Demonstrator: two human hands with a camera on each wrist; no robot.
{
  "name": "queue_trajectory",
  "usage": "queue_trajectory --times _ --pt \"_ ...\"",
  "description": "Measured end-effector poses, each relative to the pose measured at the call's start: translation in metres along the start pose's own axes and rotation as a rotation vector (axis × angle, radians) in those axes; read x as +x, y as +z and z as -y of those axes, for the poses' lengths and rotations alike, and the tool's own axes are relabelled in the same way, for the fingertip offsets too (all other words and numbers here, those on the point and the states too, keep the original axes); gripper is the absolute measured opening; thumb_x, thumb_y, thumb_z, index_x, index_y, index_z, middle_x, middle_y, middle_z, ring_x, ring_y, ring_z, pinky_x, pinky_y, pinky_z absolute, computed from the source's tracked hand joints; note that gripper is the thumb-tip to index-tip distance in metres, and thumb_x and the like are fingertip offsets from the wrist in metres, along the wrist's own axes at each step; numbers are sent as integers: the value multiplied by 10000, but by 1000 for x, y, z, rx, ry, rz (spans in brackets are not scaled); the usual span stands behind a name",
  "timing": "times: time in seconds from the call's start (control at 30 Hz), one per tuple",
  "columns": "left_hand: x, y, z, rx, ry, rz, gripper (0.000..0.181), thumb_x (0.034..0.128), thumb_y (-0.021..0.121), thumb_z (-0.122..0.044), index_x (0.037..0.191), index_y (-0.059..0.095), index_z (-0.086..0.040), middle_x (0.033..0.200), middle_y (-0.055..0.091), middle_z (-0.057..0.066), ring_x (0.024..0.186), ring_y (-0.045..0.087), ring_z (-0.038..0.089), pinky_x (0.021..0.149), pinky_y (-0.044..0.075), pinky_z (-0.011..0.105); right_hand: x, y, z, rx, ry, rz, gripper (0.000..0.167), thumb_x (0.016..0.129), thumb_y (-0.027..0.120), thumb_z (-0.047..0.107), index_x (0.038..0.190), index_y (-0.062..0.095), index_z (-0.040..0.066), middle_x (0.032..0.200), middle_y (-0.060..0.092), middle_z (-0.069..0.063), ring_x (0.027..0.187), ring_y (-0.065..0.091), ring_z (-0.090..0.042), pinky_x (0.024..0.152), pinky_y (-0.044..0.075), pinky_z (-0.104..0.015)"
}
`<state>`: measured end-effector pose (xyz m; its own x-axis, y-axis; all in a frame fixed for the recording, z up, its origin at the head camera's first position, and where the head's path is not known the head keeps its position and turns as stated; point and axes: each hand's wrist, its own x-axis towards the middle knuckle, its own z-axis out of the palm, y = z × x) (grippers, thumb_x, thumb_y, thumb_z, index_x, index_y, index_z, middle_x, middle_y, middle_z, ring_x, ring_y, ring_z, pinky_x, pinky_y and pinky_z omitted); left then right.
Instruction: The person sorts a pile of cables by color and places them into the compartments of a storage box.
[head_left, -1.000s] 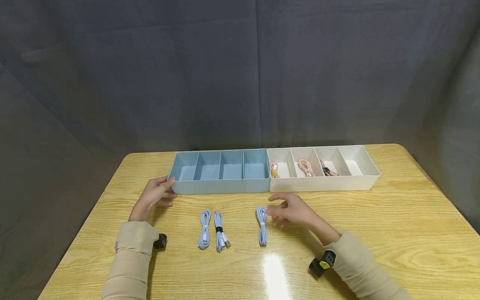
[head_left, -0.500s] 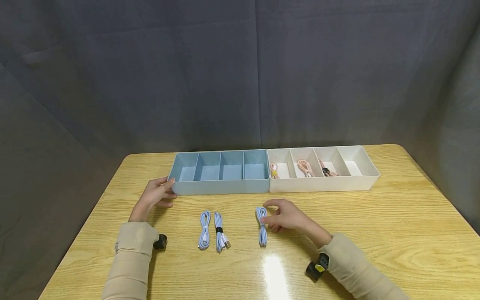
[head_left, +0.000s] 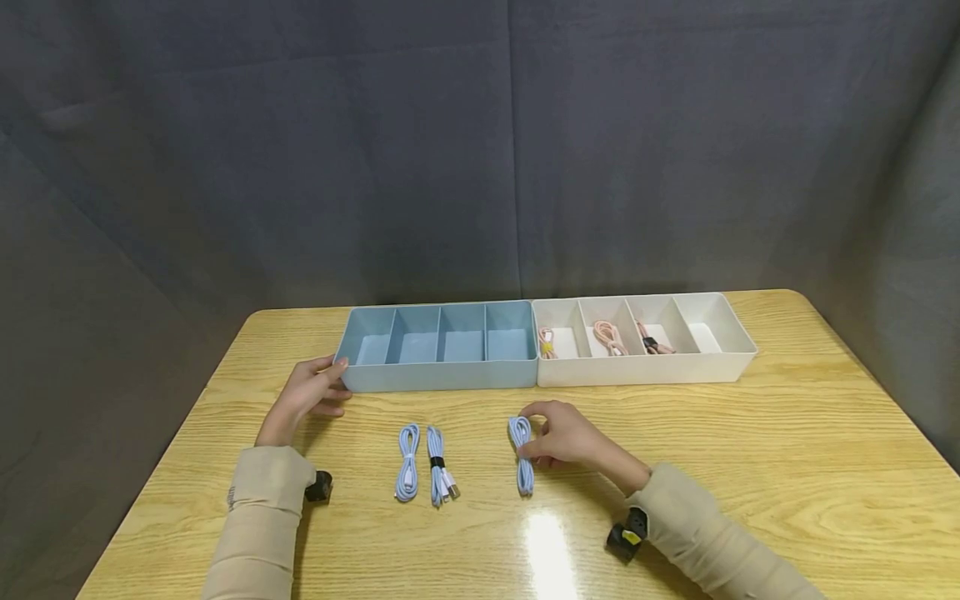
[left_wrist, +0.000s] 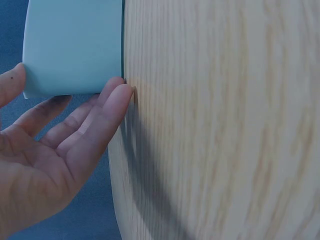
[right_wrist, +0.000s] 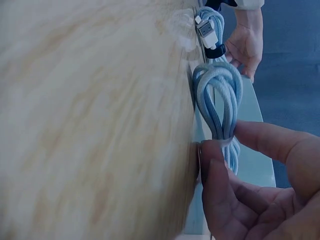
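My right hand (head_left: 564,435) is at the rightmost light-blue charging cable (head_left: 523,467), a bundle folded lengthwise on the table. In the right wrist view, thumb and a finger pinch that cable (right_wrist: 220,95) around its tied middle. My left hand (head_left: 306,395) rests at the left end of the blue four-compartment tray (head_left: 442,375); its thumb touches the front corner. In the left wrist view, the fingers (left_wrist: 107,107) lie nearly straight against the tray's end wall (left_wrist: 75,50). Two more light-blue cables lie left of centre, one with a white tie (head_left: 407,467), one with a black strap (head_left: 437,462).
A white four-compartment tray (head_left: 637,370) stands end to end with the blue one. It holds a pink cable with a yellow tie (head_left: 547,343), another pink cable (head_left: 609,337) and one with a black strap (head_left: 656,342). A grey curtain (head_left: 480,150) hangs behind the wooden table (head_left: 810,467).
My right hand has moved left and slightly toward me, from beside the rightmost cable to gripping its middle. The left hand stays at the blue tray's end.
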<state>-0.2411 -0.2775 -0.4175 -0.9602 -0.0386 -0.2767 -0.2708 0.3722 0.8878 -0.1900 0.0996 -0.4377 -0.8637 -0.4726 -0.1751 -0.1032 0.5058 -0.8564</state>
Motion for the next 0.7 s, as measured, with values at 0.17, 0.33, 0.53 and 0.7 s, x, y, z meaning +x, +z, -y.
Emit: queue_trajectory --times 0.17,0.33,0.53,0.7 --pt "0 1 -1 -5 -4 -2 627 965 442 -328 1413 224 53 1183 487 335 851 635 229 672 558 371 0 1 2 -1 -18 -17 504 730 701 -10 1194 512 -64 562 614 -77 484 601 -181 428 514 -293" --pt "1 2 -2 4 -9 -8 632 961 447 -338 1411 234 52 1178 496 326 857 634 230 677 557 371 -1 -1 3 23 -14 -16 498 722 677 -45 1192 513 -67 569 616 -74 483 598 -182 438 521 -301" --pt "0 2 -2 9 -16 -12 619 966 442 -326 1408 237 56 1165 506 317 850 636 223 678 557 373 -4 -3 2 83 -20 0 516 715 676 -40 1202 507 -76 598 627 -95 504 605 -201 460 530 -327" --pt "1 1 -2 11 -17 -12 618 966 441 -330 1410 240 49 1178 501 319 853 634 215 677 557 369 -4 -5 0 142 -22 -1 537 713 660 -43 1221 490 -89 611 629 -114 515 609 -221 476 538 -354"
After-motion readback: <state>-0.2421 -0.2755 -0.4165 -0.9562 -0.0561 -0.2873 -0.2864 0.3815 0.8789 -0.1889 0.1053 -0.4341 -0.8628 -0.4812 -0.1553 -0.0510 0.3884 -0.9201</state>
